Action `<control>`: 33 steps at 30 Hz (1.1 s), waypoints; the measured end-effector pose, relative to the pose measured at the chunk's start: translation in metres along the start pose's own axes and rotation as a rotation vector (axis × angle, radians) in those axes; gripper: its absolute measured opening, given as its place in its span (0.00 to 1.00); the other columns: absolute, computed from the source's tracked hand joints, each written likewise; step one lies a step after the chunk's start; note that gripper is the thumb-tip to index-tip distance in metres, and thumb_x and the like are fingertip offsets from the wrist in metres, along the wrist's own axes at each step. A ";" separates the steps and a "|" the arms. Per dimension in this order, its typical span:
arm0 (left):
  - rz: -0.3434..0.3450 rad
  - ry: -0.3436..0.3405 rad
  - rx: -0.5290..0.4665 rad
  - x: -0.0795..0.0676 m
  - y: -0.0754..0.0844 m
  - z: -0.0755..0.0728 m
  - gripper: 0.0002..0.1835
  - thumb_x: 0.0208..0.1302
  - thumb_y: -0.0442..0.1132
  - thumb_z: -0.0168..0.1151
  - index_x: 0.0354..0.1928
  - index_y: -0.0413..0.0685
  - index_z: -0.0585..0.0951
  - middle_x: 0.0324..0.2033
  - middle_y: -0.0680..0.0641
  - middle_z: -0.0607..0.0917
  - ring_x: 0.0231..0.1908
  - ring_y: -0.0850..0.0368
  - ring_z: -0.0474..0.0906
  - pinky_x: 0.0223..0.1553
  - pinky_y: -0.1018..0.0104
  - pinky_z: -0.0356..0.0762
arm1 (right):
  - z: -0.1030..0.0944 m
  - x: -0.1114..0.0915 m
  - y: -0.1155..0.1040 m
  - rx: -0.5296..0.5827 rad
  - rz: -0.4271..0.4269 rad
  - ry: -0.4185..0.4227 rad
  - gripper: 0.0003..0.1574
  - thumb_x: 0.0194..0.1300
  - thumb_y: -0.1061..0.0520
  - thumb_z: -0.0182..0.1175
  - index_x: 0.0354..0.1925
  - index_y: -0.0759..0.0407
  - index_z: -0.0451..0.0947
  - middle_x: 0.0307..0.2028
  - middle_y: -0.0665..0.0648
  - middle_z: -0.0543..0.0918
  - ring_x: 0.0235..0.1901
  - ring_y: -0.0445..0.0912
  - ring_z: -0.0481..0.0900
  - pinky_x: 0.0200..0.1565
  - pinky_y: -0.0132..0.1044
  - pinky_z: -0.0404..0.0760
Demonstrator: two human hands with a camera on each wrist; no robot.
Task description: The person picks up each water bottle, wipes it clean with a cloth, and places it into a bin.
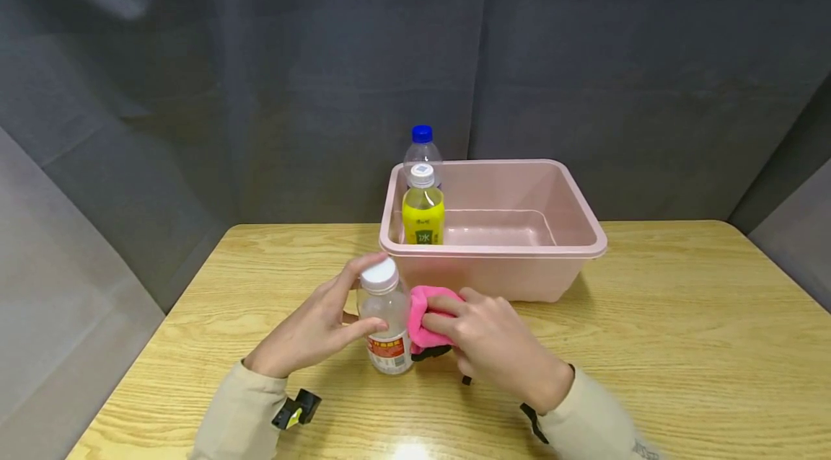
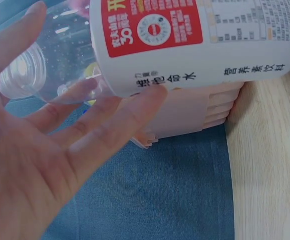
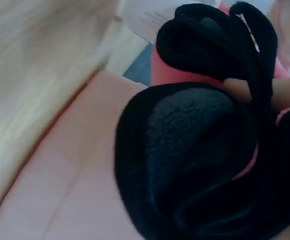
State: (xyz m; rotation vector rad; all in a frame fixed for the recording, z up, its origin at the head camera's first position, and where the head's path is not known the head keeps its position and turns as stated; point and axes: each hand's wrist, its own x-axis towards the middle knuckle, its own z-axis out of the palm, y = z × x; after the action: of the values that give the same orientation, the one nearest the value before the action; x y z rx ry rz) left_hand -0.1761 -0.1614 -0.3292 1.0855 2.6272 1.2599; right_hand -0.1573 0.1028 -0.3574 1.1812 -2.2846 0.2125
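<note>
A clear plastic bottle (image 1: 387,312) with a white cap and a red-and-white label stands upright on the table. My left hand (image 1: 318,326) holds it from the left, with the thumb on its near side and a finger up at the cap. In the left wrist view, more fingers (image 2: 110,130) lie along the bottle's white label (image 2: 184,50). My right hand (image 1: 493,330) grips a bunched pink cloth (image 1: 425,319) right at the bottle's right side. The cloth's black side (image 3: 194,160) fills much of the right wrist view and hides most of that hand.
Behind the hands is a pink plastic tub (image 1: 493,251). At its left end stand a yellow-labelled bottle (image 1: 423,211) with a white cap and a clear bottle (image 1: 422,150) with a blue cap. A grey curtain (image 1: 324,71) hangs behind the wooden table (image 1: 682,345).
</note>
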 end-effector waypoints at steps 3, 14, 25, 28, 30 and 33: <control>0.014 0.008 0.004 0.000 0.000 0.001 0.43 0.65 0.35 0.70 0.75 0.54 0.57 0.62 0.38 0.75 0.56 0.40 0.78 0.41 0.60 0.86 | 0.010 -0.002 -0.006 -0.022 0.010 -0.125 0.24 0.37 0.72 0.69 0.34 0.49 0.84 0.36 0.48 0.82 0.25 0.48 0.74 0.19 0.34 0.73; 0.034 0.009 -0.007 0.001 -0.001 0.001 0.42 0.65 0.33 0.70 0.75 0.51 0.56 0.62 0.37 0.74 0.56 0.39 0.78 0.41 0.61 0.86 | 0.023 -0.004 -0.013 -0.077 -0.006 -0.281 0.20 0.37 0.71 0.68 0.27 0.48 0.82 0.28 0.46 0.80 0.23 0.47 0.72 0.19 0.34 0.68; 0.035 0.009 -0.006 0.000 -0.002 0.002 0.42 0.65 0.34 0.70 0.75 0.52 0.56 0.62 0.37 0.74 0.57 0.39 0.77 0.41 0.61 0.86 | 0.011 -0.002 -0.005 -0.003 -0.004 -0.254 0.23 0.38 0.73 0.67 0.30 0.48 0.82 0.33 0.45 0.81 0.26 0.46 0.78 0.20 0.34 0.71; 0.030 0.004 -0.007 0.001 -0.002 0.001 0.43 0.65 0.33 0.70 0.75 0.52 0.56 0.62 0.37 0.74 0.57 0.38 0.77 0.41 0.60 0.86 | 0.004 -0.001 -0.001 -0.007 -0.012 -0.180 0.24 0.40 0.71 0.68 0.35 0.47 0.85 0.39 0.46 0.84 0.28 0.47 0.78 0.20 0.33 0.70; 0.027 0.001 -0.011 0.001 -0.002 0.001 0.43 0.65 0.33 0.70 0.75 0.52 0.56 0.62 0.37 0.74 0.57 0.38 0.77 0.41 0.59 0.87 | -0.001 -0.001 0.002 -0.019 -0.019 -0.111 0.26 0.40 0.70 0.70 0.39 0.47 0.86 0.43 0.47 0.85 0.29 0.47 0.78 0.19 0.31 0.69; 0.026 -0.001 -0.016 0.001 -0.001 0.000 0.43 0.65 0.33 0.70 0.75 0.51 0.56 0.62 0.37 0.74 0.57 0.38 0.77 0.41 0.60 0.86 | -0.009 0.001 0.005 -0.004 -0.019 0.012 0.33 0.36 0.71 0.72 0.43 0.48 0.86 0.47 0.48 0.85 0.29 0.47 0.76 0.16 0.29 0.64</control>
State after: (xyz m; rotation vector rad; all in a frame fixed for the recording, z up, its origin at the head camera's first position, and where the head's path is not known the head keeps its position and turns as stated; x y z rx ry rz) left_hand -0.1774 -0.1613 -0.3304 1.1209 2.6067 1.2826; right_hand -0.1582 0.1086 -0.3492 1.1960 -2.2615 0.2074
